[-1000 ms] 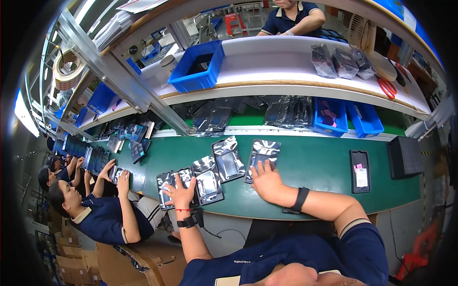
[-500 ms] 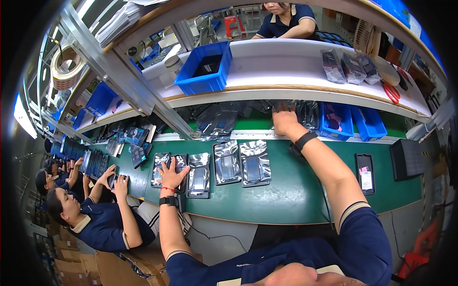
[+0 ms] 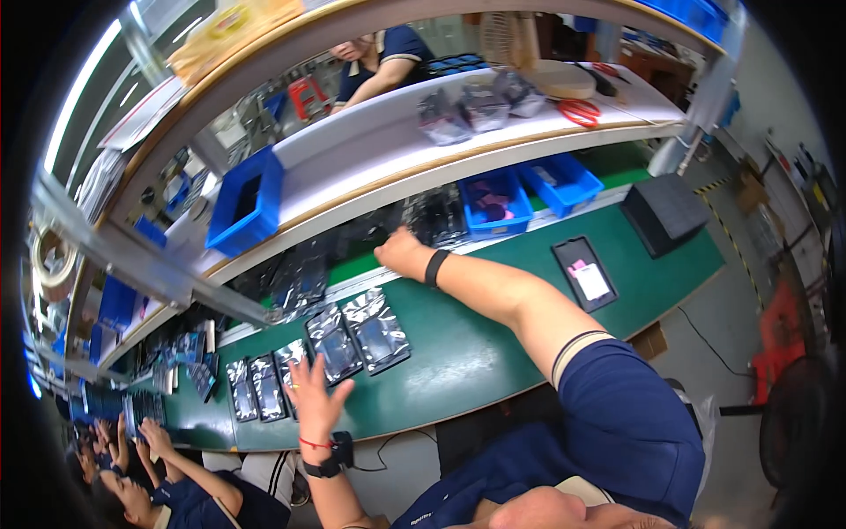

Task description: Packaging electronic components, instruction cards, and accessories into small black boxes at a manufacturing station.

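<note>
My left hand (image 3: pixel 319 397) hovers with fingers spread over the near edge of a row of flat packets, holding nothing. Each is a shiny silver bag with a dark rectangular panel. The rightmost packet (image 3: pixel 377 332) lies right of that hand; beside it is another packet (image 3: pixel 334 346), and the rest run left. My right hand (image 3: pixel 403 254) reaches to the gap under the shelf, its fingers curled and partly hidden. What they grip, if anything, I cannot make out. Dark shiny bags (image 3: pixel 436 216) lie just beyond it, and more dark bags (image 3: pixel 300 273) lie to its left.
Blue bins (image 3: pixel 500 227) stand under the shelf (image 3: pixel 352 132). A black tray (image 3: pixel 585 273) with a white label lies right, near a dark grey box (image 3: pixel 665 212). Above are a blue bin (image 3: pixel 247 198), bagged items (image 3: pixel 485 106) and red scissors (image 3: pixel 579 112). A co-worker (image 3: pixel 189 485) sits left.
The view has turned to the right. My right hand has gone from spread fingers on the dark bags to curled fingers at the gap's near edge. My left hand stays spread near the packets.
</note>
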Demonstrator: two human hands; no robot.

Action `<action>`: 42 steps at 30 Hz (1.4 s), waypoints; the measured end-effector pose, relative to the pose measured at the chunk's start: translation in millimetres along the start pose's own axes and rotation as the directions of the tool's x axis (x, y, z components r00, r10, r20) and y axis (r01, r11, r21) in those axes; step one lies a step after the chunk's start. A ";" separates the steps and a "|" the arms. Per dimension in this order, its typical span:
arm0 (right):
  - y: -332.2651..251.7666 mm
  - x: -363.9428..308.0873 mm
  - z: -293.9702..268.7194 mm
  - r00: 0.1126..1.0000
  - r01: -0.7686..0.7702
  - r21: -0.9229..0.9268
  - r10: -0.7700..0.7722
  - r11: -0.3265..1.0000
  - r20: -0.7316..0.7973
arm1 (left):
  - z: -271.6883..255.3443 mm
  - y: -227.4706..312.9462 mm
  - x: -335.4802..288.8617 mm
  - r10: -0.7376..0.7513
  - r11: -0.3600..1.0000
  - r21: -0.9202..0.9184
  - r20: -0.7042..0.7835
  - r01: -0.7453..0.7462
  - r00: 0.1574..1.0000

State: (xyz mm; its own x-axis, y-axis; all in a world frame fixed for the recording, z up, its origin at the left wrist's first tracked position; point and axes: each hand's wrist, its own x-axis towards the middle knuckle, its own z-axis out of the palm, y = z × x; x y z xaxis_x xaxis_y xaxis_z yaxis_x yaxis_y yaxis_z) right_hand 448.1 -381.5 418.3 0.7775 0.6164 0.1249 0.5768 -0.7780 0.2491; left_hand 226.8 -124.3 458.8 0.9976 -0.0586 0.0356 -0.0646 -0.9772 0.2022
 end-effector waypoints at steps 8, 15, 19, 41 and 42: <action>16.9 -188.9 -93.4 0.790 0.049 0.270 0.128 0.962 -0.599 | 46.9 61.2 13.9 0.124 0.990 -0.075 0.112 -0.116 0.986; 91.7 -397.5 -39.6 0.857 -0.475 0.169 0.498 0.864 -0.132 | 44.9 65.3 -4.6 0.079 0.996 -0.064 0.166 -0.069 0.983; 63.7 -396.5 -39.5 0.893 -0.442 0.351 0.443 0.825 0.084 | 48.4 43.4 -23.2 0.068 0.988 -0.141 0.052 -0.061 0.996; -160.1 -117.7 -40.9 0.998 0.057 0.560 -0.046 0.826 -0.033 | 50.3 -162.7 -14.2 -0.346 0.937 -0.085 -0.353 0.339 0.869; -163.6 -118.0 -38.9 0.992 0.088 0.592 -0.018 0.801 -0.124 | 47.5 -154.3 -16.6 -0.322 0.945 -0.099 -0.429 0.310 0.844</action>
State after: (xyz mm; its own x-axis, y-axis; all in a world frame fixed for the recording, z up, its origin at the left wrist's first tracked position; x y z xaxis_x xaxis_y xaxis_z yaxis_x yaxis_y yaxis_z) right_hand 252.2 -322.2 400.2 0.7303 0.6402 0.2383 0.6789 -0.6414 -0.3575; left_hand 221.3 17.7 380.5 0.8531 0.3528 0.3843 0.2464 -0.9218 0.2994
